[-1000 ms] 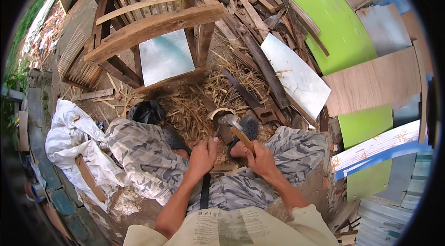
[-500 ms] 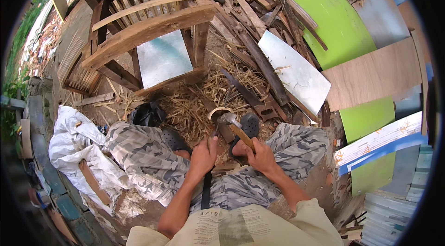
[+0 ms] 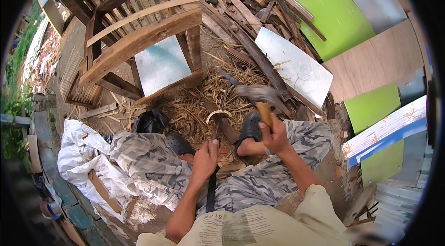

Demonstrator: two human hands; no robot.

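The ground is bare earth covered with dry straw and wood shavings. On it lie dark wooden slats, 2 pale metal sheets, a wooden chair frame, a white sack and green boards.

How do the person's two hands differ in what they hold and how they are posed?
The right hand is raised, gripping the wooden handle of a hammer whose blurred head sits above the straw; the left hand is lower, holding a thin dark tool upright. The right hand sits over the right knee, the left hand between the knees. Both are bare and closed around a tool.
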